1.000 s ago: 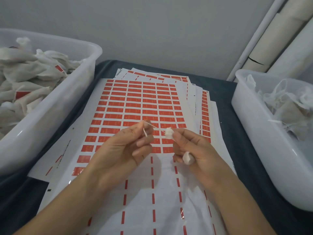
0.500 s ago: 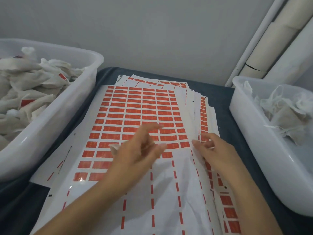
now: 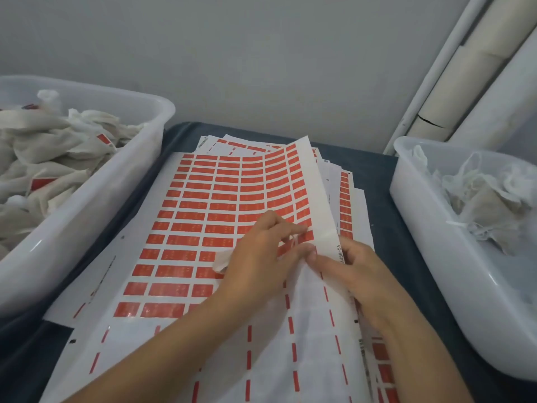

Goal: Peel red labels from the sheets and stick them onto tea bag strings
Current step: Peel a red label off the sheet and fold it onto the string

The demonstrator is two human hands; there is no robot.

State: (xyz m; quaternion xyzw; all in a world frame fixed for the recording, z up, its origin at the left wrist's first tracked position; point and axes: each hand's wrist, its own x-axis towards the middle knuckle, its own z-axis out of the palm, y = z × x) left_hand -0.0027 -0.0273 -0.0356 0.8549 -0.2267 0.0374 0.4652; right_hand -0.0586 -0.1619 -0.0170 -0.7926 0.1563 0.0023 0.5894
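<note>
The top sheet of red labels (image 3: pixel 203 216) lies in the middle on a stack of similar sheets, its lower half stripped to white backing. The sheet's right edge is curled up. My right hand (image 3: pixel 351 269) pinches that raised edge from the right. My left hand (image 3: pixel 258 254) rests on the sheet with a white tea bag (image 3: pixel 221 261) tucked under its palm, and its fingertips pick at a red label (image 3: pixel 305 237) beside the raised edge. A thin string shows between the fingers.
A white bin (image 3: pixel 72 242) at the left holds several labelled tea bags (image 3: pixel 43 146). At the right, another white bin (image 3: pixel 430 242) holds unlabelled tea bags (image 3: pixel 488 199). Dark blue cloth (image 3: pixel 374 175) covers the table. Pale tubes (image 3: pixel 465 68) lean against the wall.
The tea bag went from being held up between both hands into my left palm. Both hands dropped to the sheet, and my right hand lifted its right edge.
</note>
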